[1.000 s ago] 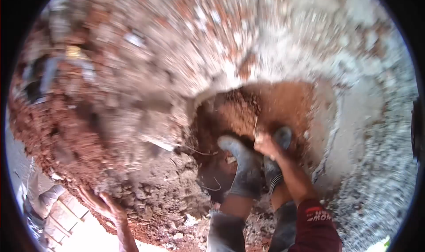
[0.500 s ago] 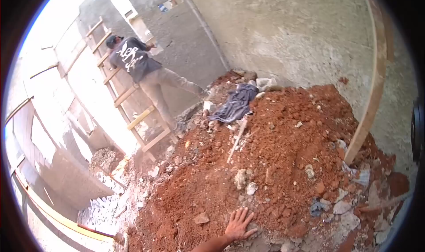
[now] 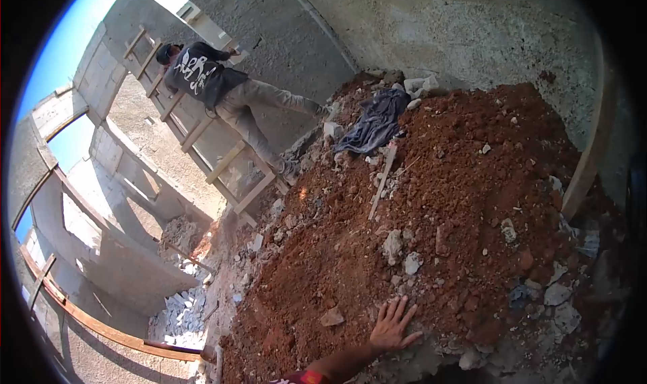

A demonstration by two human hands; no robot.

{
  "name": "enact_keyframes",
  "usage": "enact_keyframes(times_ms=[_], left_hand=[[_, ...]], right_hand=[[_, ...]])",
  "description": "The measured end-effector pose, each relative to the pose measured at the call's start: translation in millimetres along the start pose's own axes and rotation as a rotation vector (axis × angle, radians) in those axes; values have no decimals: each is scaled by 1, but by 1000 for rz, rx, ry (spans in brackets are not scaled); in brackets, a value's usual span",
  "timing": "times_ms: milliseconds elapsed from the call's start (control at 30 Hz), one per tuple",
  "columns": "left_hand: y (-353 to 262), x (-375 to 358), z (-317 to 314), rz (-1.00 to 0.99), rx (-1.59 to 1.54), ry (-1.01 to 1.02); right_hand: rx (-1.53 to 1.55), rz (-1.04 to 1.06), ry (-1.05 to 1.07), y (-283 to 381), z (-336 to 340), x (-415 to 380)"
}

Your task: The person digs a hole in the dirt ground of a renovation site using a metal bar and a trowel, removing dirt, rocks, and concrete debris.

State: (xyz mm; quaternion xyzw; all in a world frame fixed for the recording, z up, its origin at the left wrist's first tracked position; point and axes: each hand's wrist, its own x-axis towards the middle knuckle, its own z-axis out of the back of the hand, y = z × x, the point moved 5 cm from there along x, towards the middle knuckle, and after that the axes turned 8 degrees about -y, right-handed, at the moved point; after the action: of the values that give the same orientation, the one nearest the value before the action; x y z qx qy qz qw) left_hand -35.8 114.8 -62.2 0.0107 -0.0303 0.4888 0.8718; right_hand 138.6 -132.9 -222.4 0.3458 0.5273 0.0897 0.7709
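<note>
Where the heap of red soil (image 3: 465, 202) comes nearest, the left hand (image 3: 391, 330) lies palm down on its surface, fingers spread well apart; how the right hand stands, I cannot tell. A dark red sleeve (image 3: 313, 377) shows at the heap's near edge, on the same arm. On the heap's near slope sit a flat stone (image 3: 332, 317) and, a little farther up, two pale lumps (image 3: 392, 247) close together. At the heap's right side a wooden plank (image 3: 593, 148) rises at a tilt. Higher on the heap lies a thin wooden strip (image 3: 383, 184), and past it a crumpled dark cloth (image 3: 379, 120) rests near the far end. To the left of the heap, whitish rubble (image 3: 183, 314) is piled. Past the heap's far left edge, a person (image 3: 210, 80) in a dark shirt with white lettering stands, back turned and legs apart, beside a tilted wooden ladder (image 3: 226, 162), one arm reaching toward a grey wall (image 3: 303, 53). Farthest off, left of the heap, blue sky (image 3: 84, 37) shows.
</note>
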Motion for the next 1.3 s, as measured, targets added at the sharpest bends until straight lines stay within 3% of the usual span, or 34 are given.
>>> enact_keyframes(times_ms=[67,200,267,367,467,600,667,767,800,900,933,967,1033,1067,1133,1200,1267,1300], left_hand=[[0,2,-5,21,72,76],[-9,3,-15,-59,263,-88],[-14,2,-26,-237,276,-293],[0,5,-41,-339,363,-327],[1,6,-43,-464,250,-376],[-3,11,-40,-574,283,-351],[-9,8,-40,-541,298,-259],[10,5,-40,-776,378,-234],[11,4,-39,-845,369,-217],[7,-9,-44,-999,338,-164],[3,-14,-46,-1051,324,-147],[8,-9,-43,-663,184,-139],[6,-8,-43,-227,144,-136],[9,-6,-43,-189,145,-172],[10,-5,-44,-333,191,-215],[11,-6,-47,-419,224,-231],[12,-5,-49,-466,243,-248],[13,-6,-47,-481,244,-245]], right_hand=[[-63,-114,-88,-84,8,-3],[-307,-450,-238,-234,6,-36],[-384,-629,-373,-276,6,-21],[-422,-784,-533,-324,3,33],[-215,-854,-572,-370,-1,74],[-216,-731,-688,-385,-5,114],[-240,-696,-646,-399,-25,130],[-331,-623,-497,-419,-70,143],[-395,-551,-423,-425,-81,146],[-531,-74,-258,-438,-93,147],[-311,-127,-370,-450,-91,141],[-83,-155,-490,-460,-89,134],[429,-752,-546,-394,-61,114],[429,-749,-551,-390,-64,113],[556,-788,-341,-385,-82,117],[525,-607,-161,-365,-115,132],[576,-769,-279,-342,-117,130],[628,-710,-228,-339,-116,133]])
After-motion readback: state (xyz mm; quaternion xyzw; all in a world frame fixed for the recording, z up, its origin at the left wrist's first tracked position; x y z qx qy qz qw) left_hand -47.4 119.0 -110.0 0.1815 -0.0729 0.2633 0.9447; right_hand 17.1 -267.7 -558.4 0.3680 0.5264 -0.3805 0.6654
